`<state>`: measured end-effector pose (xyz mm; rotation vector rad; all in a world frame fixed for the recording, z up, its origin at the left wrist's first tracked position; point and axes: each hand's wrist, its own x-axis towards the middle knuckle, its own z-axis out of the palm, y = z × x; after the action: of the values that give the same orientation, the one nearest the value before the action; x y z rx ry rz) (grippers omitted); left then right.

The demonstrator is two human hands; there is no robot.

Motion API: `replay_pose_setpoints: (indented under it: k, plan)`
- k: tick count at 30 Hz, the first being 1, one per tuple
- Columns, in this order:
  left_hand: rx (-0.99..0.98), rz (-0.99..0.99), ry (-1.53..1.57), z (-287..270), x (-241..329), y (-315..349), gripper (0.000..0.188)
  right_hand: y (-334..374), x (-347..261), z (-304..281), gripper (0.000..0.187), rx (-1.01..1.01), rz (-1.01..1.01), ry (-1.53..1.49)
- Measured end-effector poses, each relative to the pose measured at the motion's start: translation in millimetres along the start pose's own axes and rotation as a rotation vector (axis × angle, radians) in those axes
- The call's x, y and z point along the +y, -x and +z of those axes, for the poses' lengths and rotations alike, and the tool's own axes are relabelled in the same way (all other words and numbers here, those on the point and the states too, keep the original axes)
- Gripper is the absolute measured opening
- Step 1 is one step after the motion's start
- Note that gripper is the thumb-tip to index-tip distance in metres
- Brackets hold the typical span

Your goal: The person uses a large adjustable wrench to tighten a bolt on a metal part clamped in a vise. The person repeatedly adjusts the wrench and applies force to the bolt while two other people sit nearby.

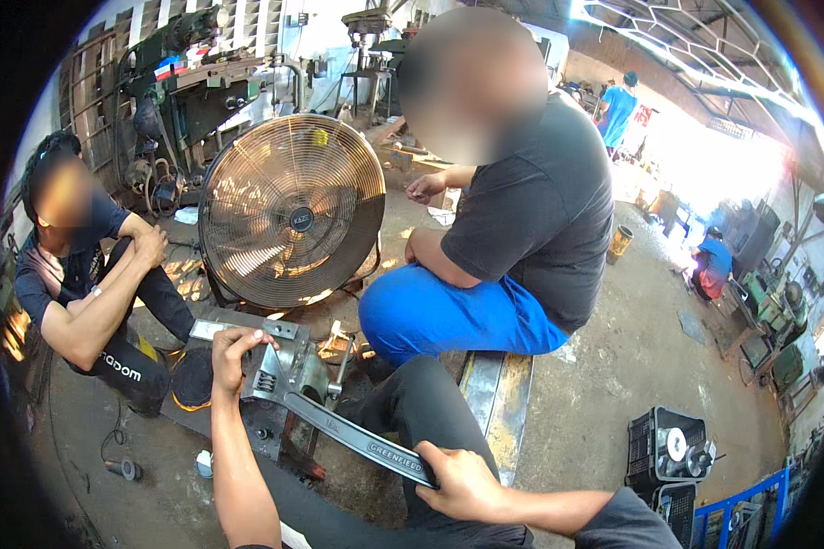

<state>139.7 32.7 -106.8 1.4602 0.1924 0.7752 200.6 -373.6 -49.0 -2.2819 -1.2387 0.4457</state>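
My right hand (458,480) is wrapped round the handle end of a large grey adjustable wrench (348,430). The wrench slants up and left, its jaw end lying against a metal bench vise (304,371). My left hand (233,359) is closed beside the jaw end, fingertips bent over the vise's left part. What those fingers grip cannot be made out. A flat steel bar (212,331) runs out to the left just behind this hand. Low in front of me, the vise stands near my dark-trousered leg.
A big round floor fan (293,210) stands beyond the vise. One person (92,265) sits at the left; another in blue trousers (458,316) sits close on the right, by a metal beam (499,393). Black crates (664,448) hold parts at lower right. Machines line the back.
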Motion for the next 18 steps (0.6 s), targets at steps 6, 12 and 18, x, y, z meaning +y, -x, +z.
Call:
replay_pose_setpoints:
  k: [6, 12, 18]
  plan:
    - [0.087, 0.022, 0.054, 11.1, -0.5, 5.1, 0.022, 6.1, -10.9, 31.6, 0.056, 0.403, -0.012, 0.315]
    - [0.097, 0.009, 0.052, 9.3, -2.4, 9.5, 0.02, -1.8, 22.7, 36.9, 0.056, 0.495, -0.222, 0.271]
    - [0.109, 0.011, 0.101, 8.8, -9.5, 8.0, 0.019, -10.4, 18.3, 19.8, 0.053, 0.31, -0.116, 0.129]
